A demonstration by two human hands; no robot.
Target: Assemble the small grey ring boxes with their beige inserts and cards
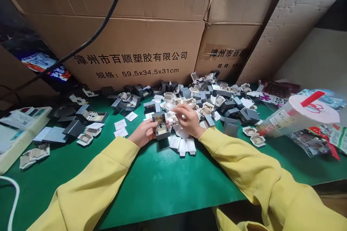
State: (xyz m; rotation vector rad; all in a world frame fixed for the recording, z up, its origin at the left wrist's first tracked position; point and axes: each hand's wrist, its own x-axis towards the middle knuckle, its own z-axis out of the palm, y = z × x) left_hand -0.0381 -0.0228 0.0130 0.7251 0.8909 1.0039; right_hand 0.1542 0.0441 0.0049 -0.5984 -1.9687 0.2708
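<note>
My left hand grips a small dark grey jewelry box by its left side, just above the table. Its lid stands up, and a pale lining with black markings shows inside. Beside the box's upper right, my right hand has its thumb and fingers pinched together. Whatever they hold, if anything, is too small to make out. Under and behind that hand spreads a heap of cream box inserts and dark grey boxes. White cards lie just below the hands.
More dark boxes and a cream insert lie at left on the green table. Large cardboard cartons wall off the back. A drink cup leans at right near plastic packets. A black cable hangs across the upper left.
</note>
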